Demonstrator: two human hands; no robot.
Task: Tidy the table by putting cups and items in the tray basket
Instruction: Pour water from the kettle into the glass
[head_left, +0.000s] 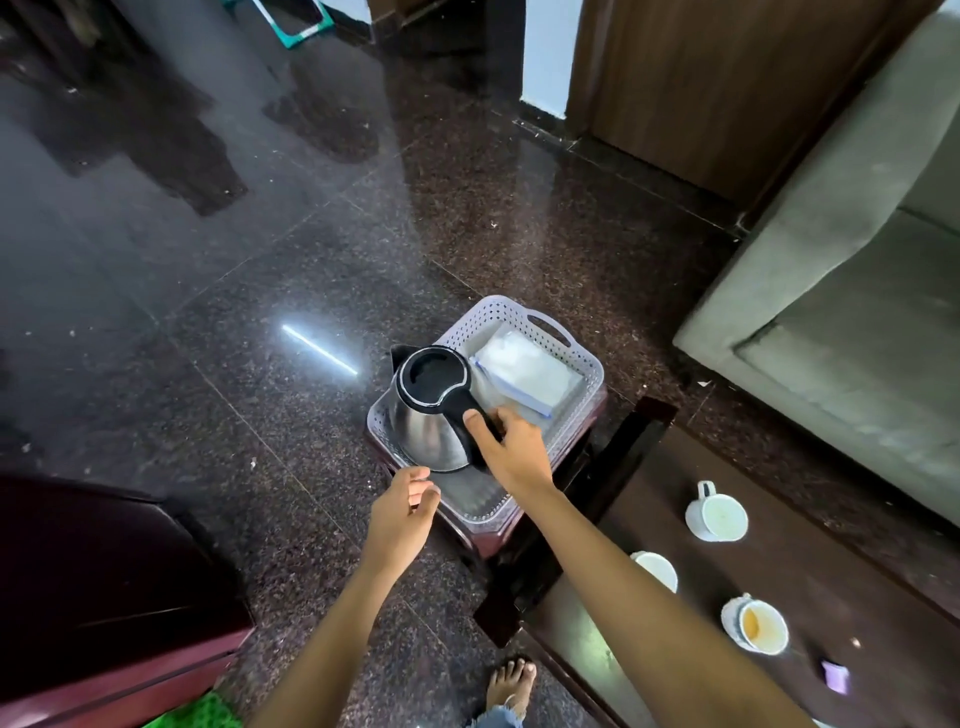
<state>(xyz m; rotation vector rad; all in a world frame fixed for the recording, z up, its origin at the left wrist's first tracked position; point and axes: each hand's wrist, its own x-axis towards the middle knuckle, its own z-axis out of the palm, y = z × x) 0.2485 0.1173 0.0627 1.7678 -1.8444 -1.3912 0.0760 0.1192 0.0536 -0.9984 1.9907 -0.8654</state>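
Note:
A steel kettle (427, 426) with a black lid and handle stands in the white perforated tray basket (587, 364), which sits on a dark red stool. My right hand (511, 447) grips the kettle's black handle, thumb on top. My left hand (408, 506) hovers with loosely curled fingers at the basket's near left edge, holding nothing. A clear bag of white stuff (524, 371) lies in the basket's far half. On the dark table at the right stand three white cups (717, 514) (657, 569) (756, 626); the nearest holds an orange-brown residue.
A small purple item (835, 675) lies on the table near the cups. A grey sofa (841, 322) fills the right side. A dark red cabinet (104, 587) stands at lower left. My bare foot (511, 683) is on the glossy granite floor.

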